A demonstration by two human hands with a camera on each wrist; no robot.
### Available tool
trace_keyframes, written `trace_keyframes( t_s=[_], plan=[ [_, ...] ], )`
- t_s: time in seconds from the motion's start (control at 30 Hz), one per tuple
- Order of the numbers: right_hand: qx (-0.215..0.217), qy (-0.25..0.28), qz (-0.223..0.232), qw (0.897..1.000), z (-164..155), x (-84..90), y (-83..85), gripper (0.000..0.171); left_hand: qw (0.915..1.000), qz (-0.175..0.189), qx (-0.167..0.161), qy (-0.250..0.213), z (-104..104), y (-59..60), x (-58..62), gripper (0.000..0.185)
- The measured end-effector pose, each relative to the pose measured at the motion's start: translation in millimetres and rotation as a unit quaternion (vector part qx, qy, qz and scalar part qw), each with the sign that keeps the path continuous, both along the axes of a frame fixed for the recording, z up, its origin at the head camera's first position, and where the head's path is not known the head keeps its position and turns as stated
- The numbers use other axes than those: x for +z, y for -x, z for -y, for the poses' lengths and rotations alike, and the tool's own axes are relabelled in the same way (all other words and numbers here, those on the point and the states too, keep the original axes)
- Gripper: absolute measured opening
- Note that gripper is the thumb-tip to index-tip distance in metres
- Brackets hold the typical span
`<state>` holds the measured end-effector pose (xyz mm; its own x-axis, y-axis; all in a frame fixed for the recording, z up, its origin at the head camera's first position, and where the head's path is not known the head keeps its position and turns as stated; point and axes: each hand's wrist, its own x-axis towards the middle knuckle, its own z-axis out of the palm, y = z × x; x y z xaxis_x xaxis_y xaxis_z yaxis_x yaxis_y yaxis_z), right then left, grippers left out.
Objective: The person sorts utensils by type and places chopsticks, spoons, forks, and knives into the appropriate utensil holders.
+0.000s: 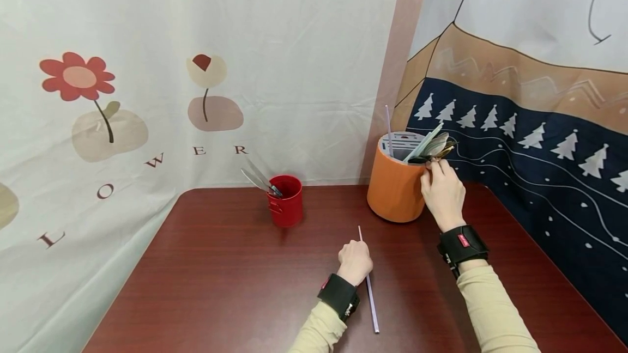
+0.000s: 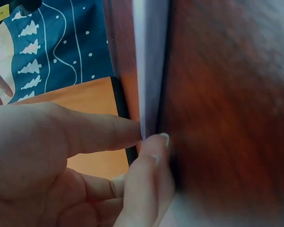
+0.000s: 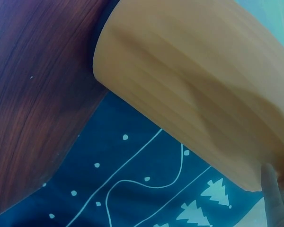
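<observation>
Printed cloth hangs behind a dark red-brown worktop (image 1: 221, 266) in the head view: flowers on the left, a navy band with white trees on the right. On the worktop the left hand (image 1: 355, 261) lies with its fingers curled round a thin lilac straw (image 1: 370, 293), which runs flat along the wood from beyond the knuckles back past the wrist. Well apart to the right, the right hand (image 1: 442, 189) is raised at the rim of an orange holder (image 1: 394, 187), its fingertips pinching the cutlery (image 1: 434, 148) that leans out of the top. A second straw (image 1: 388, 127) stands upright in the holder. A red cup (image 1: 285, 200) with utensils stands farther left.

From the left wrist, thumb and forefinger (image 2: 99, 130) pinch the straw (image 2: 149, 66) against the wood; the picture is blurred.

From the right wrist, the holder's orange wall (image 3: 199, 90) fills the view, with one fingertip (image 3: 273, 198) at its lower edge; the grip itself probably lies out of sight above.
</observation>
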<state>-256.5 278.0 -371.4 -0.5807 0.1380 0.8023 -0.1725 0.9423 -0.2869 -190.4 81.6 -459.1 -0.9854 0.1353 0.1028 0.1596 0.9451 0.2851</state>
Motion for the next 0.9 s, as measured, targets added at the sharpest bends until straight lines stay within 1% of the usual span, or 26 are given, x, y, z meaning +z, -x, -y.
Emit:
trace_keyframes(
  t_s=[0.13, 0.23, 0.4, 0.53, 0.6, 0.73, 0.9],
  plan=[
    [0.0, 0.0, -0.001, 1.0, -0.2, -0.3, 0.0, 0.02, 0.9999, 0.01, -0.003, -0.005, -0.1, 0.5, 1.3, 0.014],
    [0.001, -0.001, -0.002, 1.0, -0.3, -0.6, 0.2, 0.019, 0.9998, 0.0, -0.011, -0.017, 1.3, 0.6, 4.2, 0.015],
    [0.002, 0.001, -0.002, 1.0, -0.7, -0.8, -0.2, 0.018, 0.9976, -0.056, -0.025, -0.034, 3.3, 2.3, 16.4, 0.013],
    [0.001, 0.001, 0.0, 1.0, -0.8, -0.6, -0.2, 0.018, 0.9942, -0.097, -0.032, -0.033, 3.3, 4.2, 30.9, 0.01],
    [0.001, 0.002, 0.001, 1.0, -0.8, -0.7, -0.3, 0.018, 0.9919, -0.116, -0.04, -0.032, 3.7, 4.5, 38.9, 0.013],
    [0.001, 0.002, 0.003, 1.0, -0.9, -1.1, -0.1, 0.019, 0.9855, -0.153, -0.062, -0.04, 4.6, 3.8, 54.3, 0.017],
    [0.002, 0.002, 0.002, 1.0, -0.9, -1.1, 0.2, 0.019, 0.9737, -0.205, -0.085, -0.051, 4.4, 1.1, 75.8, 0.019]
  ],
)
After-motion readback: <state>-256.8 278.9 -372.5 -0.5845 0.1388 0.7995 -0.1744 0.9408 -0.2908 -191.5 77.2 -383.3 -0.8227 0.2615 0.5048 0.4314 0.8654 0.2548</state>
